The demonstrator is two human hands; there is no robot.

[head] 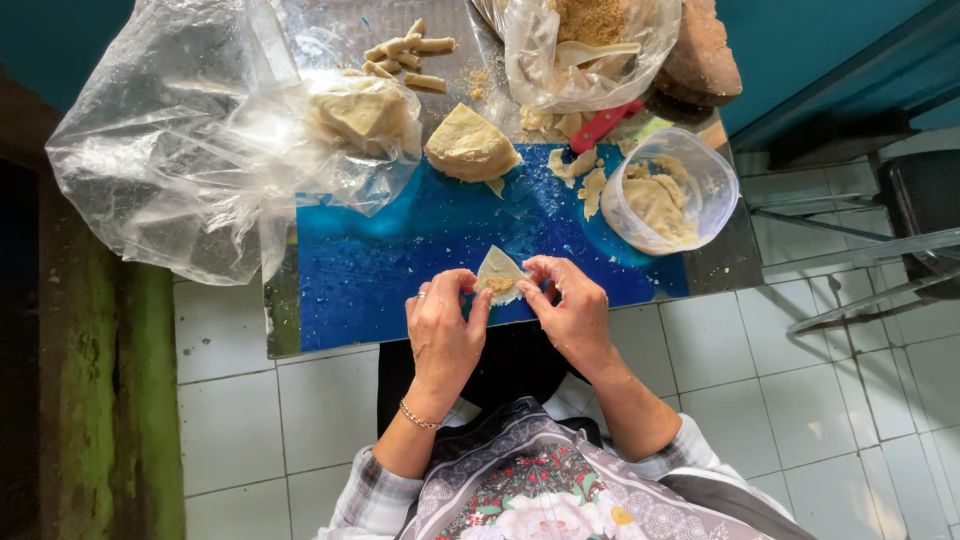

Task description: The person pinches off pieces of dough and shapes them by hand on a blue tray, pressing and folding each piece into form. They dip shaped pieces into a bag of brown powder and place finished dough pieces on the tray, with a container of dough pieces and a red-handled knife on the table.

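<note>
Fingers of left hand [443, 325] and right hand [570, 308] are pinching a small dough wrapper [498, 272] with filling; folding evenly, sealing edges firmly is looking wise.

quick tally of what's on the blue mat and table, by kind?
Dough wrapper with filling, held by left hand and right hand: 1
Dough lump: 1
Plastic tub: 1
Plastic bags: 2
Red-handled knife: 1
Total: 6

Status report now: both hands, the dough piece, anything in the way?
Left hand and right hand pinch one dough piece with filling, over blue mat. Nothing between them. Dough lump and tub stand apart.
</note>
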